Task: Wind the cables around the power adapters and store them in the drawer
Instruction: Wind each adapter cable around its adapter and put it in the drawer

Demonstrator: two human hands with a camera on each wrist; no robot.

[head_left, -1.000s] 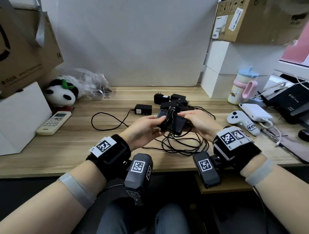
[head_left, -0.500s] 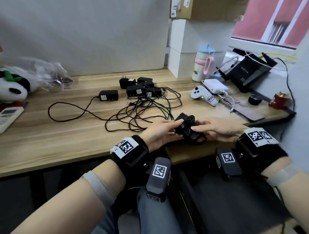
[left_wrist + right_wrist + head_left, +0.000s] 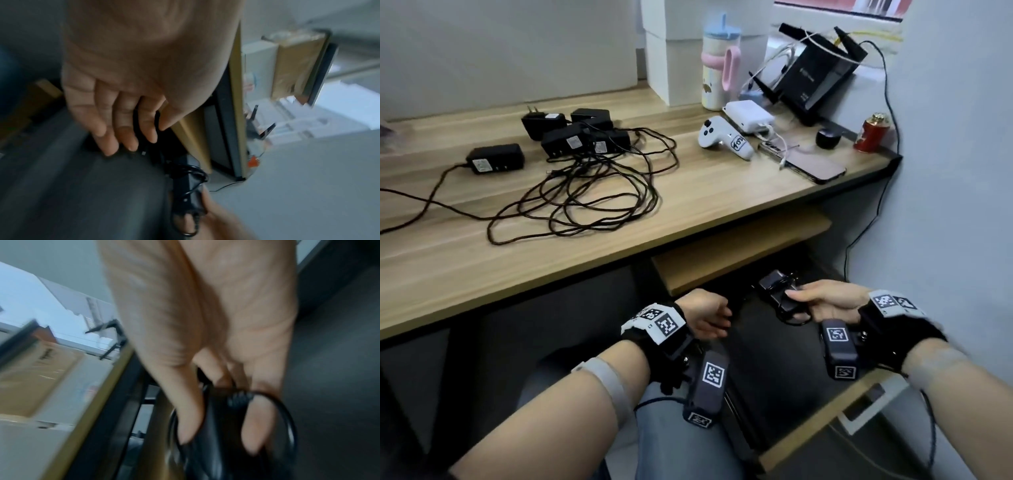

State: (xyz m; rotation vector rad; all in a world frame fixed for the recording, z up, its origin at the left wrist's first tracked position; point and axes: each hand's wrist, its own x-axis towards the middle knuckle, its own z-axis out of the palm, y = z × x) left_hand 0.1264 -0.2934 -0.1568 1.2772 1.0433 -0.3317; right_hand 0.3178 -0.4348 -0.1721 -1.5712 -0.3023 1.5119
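Observation:
My right hand (image 3: 799,296) grips a black power adapter (image 3: 777,287) with its cable wound round it, low over the dark inside of the open drawer (image 3: 822,423) under the desk. In the right wrist view the thumb and a finger pinch the adapter (image 3: 223,415) from both sides. My left hand (image 3: 710,313) hangs just left of it, fingers relaxed, holding nothing; its fingers (image 3: 127,133) show straight in the left wrist view. Several more adapters (image 3: 575,137) and one apart (image 3: 496,159) lie on the desk with tangled cables (image 3: 592,198).
On the wooden desk (image 3: 482,274) at the right lie a white controller (image 3: 722,137), a phone (image 3: 811,164), a white charger (image 3: 748,114), a router (image 3: 815,78), a cup (image 3: 719,65) and a red can (image 3: 873,132). A wooden shelf (image 3: 739,250) juts out above the drawer. My knee is below.
Both hands carried the wound adapter off the desk, right and down to the drawer. The left hand let go of it; the right hand keeps it.

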